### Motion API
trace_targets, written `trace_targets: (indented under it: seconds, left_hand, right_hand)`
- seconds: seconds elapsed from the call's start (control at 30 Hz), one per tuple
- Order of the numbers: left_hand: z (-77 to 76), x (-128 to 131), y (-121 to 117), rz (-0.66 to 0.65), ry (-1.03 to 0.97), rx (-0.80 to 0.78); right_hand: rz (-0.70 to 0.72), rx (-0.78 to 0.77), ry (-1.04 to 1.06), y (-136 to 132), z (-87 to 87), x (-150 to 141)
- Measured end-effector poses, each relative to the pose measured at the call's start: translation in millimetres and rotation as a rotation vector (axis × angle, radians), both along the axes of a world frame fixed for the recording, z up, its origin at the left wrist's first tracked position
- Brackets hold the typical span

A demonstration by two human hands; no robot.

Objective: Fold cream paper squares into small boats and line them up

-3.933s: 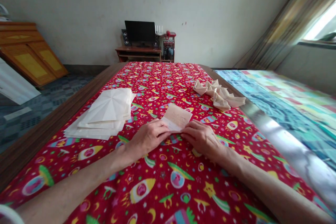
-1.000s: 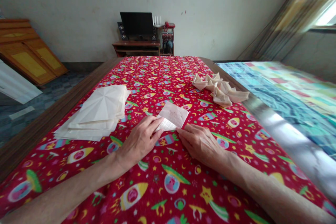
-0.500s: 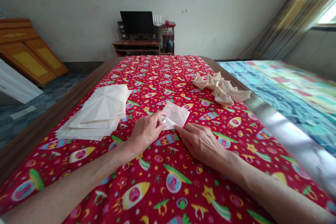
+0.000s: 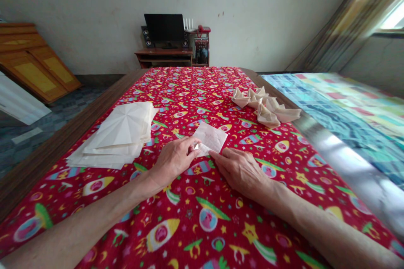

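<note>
A small folded sheet of off-white paper [image 4: 212, 135] lies on the red patterned cloth in front of me, one corner pointing away. My left hand [image 4: 178, 153] pinches its left corner between thumb and forefinger, where a little flap stands up. Pressed on the near edge of the paper is the forefinger of my right hand [image 4: 238, 170]; its other fingers are curled under and the thumb is mostly hidden. To the left lies a stack of creased paper sheets [image 4: 115, 132]. Several folded paper shapes with pointed tips [image 4: 268, 109] sit at the right edge of the cloth.
The cloth [image 4: 189, 235] covers a long wooden table. A bed with a patchwork cover [image 4: 353, 109] stands along the right side. Beyond the far end are a monitor [image 4: 164, 29] on a desk and a red telephone [image 4: 203, 30]. A wooden cabinet [image 4: 38, 61] is at left.
The left thumb and fingertips have shifted slightly at the paper's corner, where the small flap shows a little more clearly. The right hand and the paper have hardly moved.
</note>
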State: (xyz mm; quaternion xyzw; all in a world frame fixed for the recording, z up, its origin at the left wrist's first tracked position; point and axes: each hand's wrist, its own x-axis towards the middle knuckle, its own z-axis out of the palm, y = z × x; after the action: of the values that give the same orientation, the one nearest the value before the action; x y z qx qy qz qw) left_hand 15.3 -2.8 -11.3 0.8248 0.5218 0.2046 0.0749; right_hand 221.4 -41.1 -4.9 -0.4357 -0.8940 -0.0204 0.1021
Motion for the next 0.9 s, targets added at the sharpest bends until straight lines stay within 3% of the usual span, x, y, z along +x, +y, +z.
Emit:
trace_targets:
  seconds: [0.37, 0.53, 0.67, 0.9]
  left_hand:
    - [-3.3, -1.7, 0.4, -0.04, 0.012, 0.038]
    - [0.4, 0.3, -5.9, -0.257, 0.072, 0.207]
    - [-2.1, -0.8, -9.4, -0.43, 0.119, 0.2]
    - [0.1, -8.9, -20.2, -0.448, 0.279, 0.156]
  right_hand:
    - [-0.023, -0.009, -0.011, 1.0, -0.6, -1.0]
    - [-0.027, -0.029, -0.026, 0.7, -0.2, -0.7]
    - [-0.011, -0.019, -0.041, 0.6, -0.2, -0.9]
    - [-0.002, -0.013, -0.052, -0.2, 2.9, -2.0]
